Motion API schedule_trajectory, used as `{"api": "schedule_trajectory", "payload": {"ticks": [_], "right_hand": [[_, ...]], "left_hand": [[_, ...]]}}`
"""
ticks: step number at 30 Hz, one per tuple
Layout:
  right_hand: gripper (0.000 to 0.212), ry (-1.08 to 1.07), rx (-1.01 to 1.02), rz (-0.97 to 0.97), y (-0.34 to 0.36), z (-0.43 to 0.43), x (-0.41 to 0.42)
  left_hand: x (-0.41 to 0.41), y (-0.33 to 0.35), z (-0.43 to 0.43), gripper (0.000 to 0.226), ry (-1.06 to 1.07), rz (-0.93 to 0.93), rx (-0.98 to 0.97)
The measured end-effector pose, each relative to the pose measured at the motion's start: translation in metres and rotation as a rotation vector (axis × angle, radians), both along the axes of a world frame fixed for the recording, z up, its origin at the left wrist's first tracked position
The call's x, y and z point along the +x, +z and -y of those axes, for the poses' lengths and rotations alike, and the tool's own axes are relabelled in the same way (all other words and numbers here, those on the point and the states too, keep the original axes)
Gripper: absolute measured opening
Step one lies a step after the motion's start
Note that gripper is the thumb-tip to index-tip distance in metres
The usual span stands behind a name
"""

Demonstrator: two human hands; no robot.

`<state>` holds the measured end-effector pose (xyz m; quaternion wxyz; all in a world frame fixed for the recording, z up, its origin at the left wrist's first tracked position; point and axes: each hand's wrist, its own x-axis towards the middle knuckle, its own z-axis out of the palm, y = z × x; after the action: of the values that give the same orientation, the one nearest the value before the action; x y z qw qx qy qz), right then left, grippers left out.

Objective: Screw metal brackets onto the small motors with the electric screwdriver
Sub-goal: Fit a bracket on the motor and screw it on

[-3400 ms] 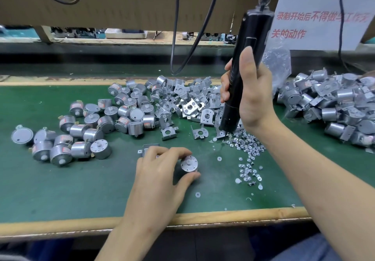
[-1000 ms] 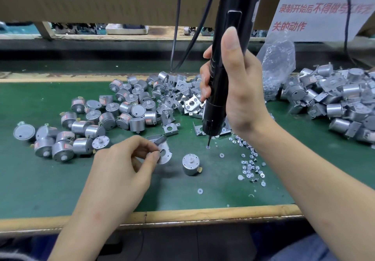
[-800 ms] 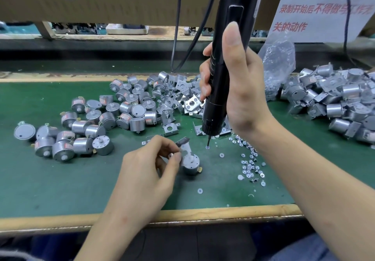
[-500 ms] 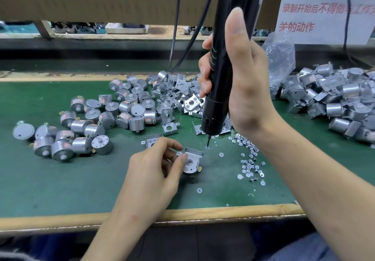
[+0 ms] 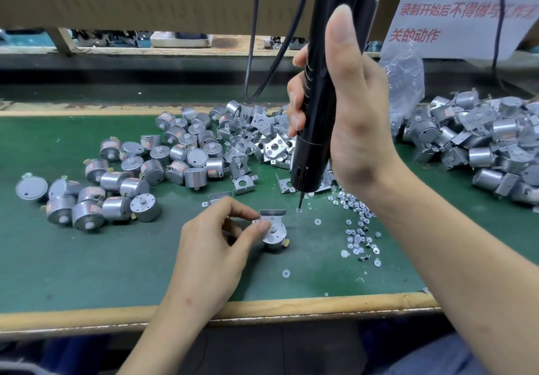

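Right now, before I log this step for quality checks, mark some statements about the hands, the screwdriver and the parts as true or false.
1. The left hand pinches a bracket set on a motor. True.
2. The loose screws lie left of that motor. False: they lie to its right.
3. The right hand grips the electric screwdriver. True.
4. The screwdriver's bit is seated on the bracket. False: its tip is at a screw on the green mat, beside the bracket.
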<state>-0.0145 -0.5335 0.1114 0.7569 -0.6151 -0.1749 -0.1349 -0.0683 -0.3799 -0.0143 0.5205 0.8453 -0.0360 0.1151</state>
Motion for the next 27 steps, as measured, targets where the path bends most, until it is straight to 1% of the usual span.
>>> {"api": "schedule_trajectory", "payload": {"ticks": [6,7,9,11,13,14,16,21,27], "right_hand": [[0.039,0.003,0.008,0.016,-0.001,-0.003,-0.001],[0.039,0.005,0.011,0.018,-0.001,-0.003,-0.002],[0.040,0.014,0.019,0.019,-0.003,-0.005,-0.002],[0.049,0.023,0.018,0.027,-0.004,-0.008,-0.003],[0.065,0.031,0.008,0.034,-0.004,-0.010,-0.004],[0.068,0.033,0.007,0.039,-0.004,-0.011,-0.004],[0.067,0.039,0.022,0.043,-0.005,-0.013,-0.004],[0.065,0.036,0.045,0.052,-0.009,-0.016,-0.003],[0.072,0.023,0.057,0.057,-0.011,-0.018,-0.003]], "left_hand": [[0.000,0.000,0.001,0.015,-0.006,0.018,0.029],[-0.001,0.001,0.001,0.020,-0.022,0.021,0.035],[-0.001,0.003,0.001,0.037,-0.079,0.006,0.055],[-0.002,0.004,0.000,0.051,-0.141,-0.009,0.114],[-0.002,0.004,0.000,0.050,-0.178,-0.004,0.164],[-0.003,0.004,0.000,0.046,-0.183,0.002,0.175],[-0.002,0.003,0.000,0.041,-0.182,0.008,0.178],[-0.001,0.001,0.000,0.040,-0.170,0.020,0.185],[0.000,-0.001,-0.001,0.039,-0.167,0.039,0.179]]}}
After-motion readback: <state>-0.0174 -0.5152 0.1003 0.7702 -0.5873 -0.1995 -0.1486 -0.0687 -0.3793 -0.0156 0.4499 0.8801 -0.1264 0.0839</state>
